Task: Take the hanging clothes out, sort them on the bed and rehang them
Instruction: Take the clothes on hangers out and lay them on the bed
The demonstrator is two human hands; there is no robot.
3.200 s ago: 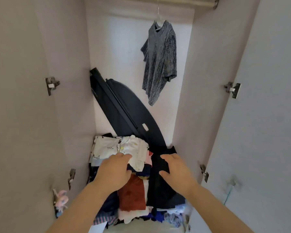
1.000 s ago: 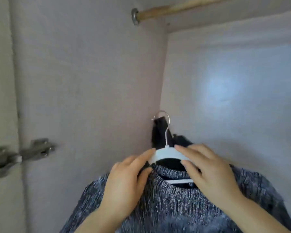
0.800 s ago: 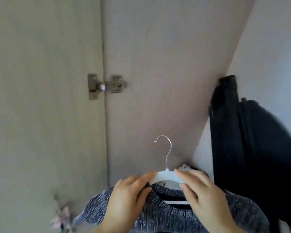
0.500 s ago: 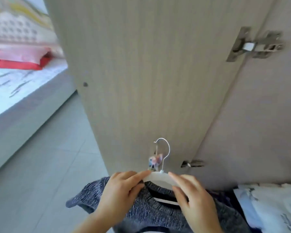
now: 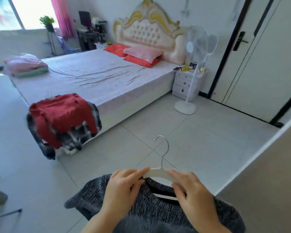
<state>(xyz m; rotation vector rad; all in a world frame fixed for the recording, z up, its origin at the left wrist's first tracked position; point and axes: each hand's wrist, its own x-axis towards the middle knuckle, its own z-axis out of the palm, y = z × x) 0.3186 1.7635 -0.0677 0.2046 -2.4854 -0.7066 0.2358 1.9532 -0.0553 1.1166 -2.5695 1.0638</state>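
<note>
The bed (image 5: 94, 76) bears 3 pillows (image 5: 141, 54), folded bedding (image 5: 25, 65) and a red-topped clothes pile (image 5: 62, 118) at its corner.

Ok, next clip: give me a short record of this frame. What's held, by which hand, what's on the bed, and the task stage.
held: grey sweater on a white hanger
left hand: grips one end of the hanger
right hand: grips the other end
hook: free, pointing up
bed: red top over a plaid garment at the near corner, drooping over the edge; pillows at the head
stage: sweater held over the floor, not yet laid on the bed
</note>
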